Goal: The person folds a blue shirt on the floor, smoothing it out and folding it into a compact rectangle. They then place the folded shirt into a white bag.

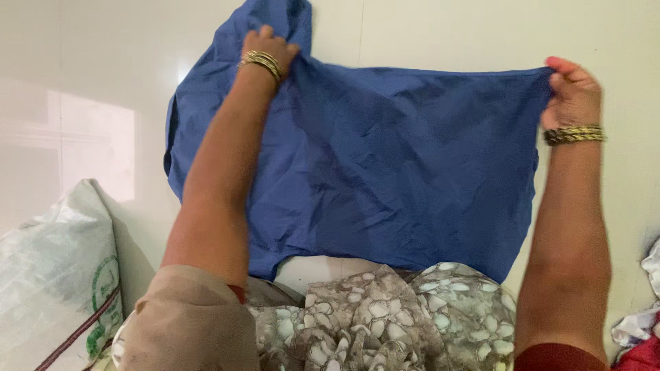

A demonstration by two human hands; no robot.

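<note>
A pale, glossy tiled surface point(426, 34) fills the background, with a bright patch of reflected light point(89, 144) at the left. A white woven sack point(55, 275) sits near left, and crumpled cloths point(643, 330) lie near right.

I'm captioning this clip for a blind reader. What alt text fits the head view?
Two bare hands spread a wrinkled blue cloth flat on a white surface: the left hand grips its upper edge, the right hand its right corner. Both wrists wear gold bangles. A woven white sack sits at left, patterned grey fabric below.
</note>
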